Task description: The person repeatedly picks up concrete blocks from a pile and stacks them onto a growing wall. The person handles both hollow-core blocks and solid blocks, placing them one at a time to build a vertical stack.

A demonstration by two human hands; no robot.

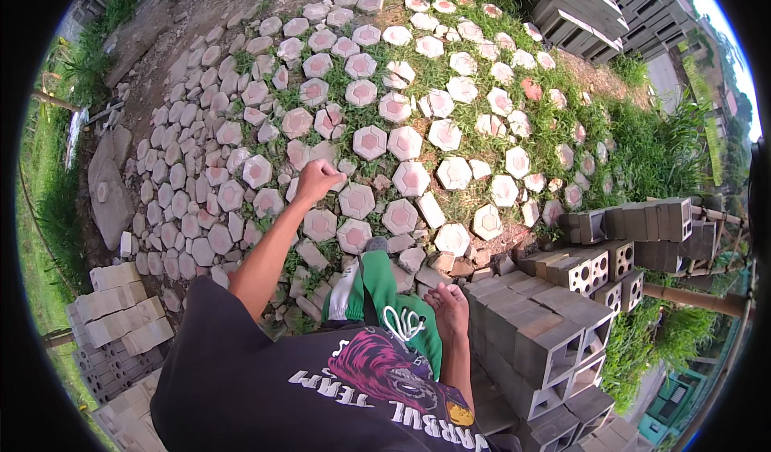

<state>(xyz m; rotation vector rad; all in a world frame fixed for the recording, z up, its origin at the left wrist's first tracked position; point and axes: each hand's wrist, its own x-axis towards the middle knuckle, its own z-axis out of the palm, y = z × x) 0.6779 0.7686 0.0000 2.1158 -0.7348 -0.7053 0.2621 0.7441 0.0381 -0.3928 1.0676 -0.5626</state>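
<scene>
My left hand (319, 180) is held out ahead of me above the ground, its fingers curled in and nothing showing in them. Beneath and around it lie hexagonal paving stones, such as a pinkish-centred paver (356, 201) just to its right. Beside my green shorts, my right hand (450, 307) hangs low with loosely curled fingers; I see nothing in its grip. To its right stands a stack of grey hollow concrete blocks (534, 323), apart from the hand. One shoe tip (377, 244) rests on the pavers.
Grass (438, 42) grows between the pavers. More hollow blocks (586, 10) are piled at the far right, and another block stack (128, 307) stands at the near left. A bamboo pole (695, 300) juts out at the right. Bare dirt (161, 58) lies far left.
</scene>
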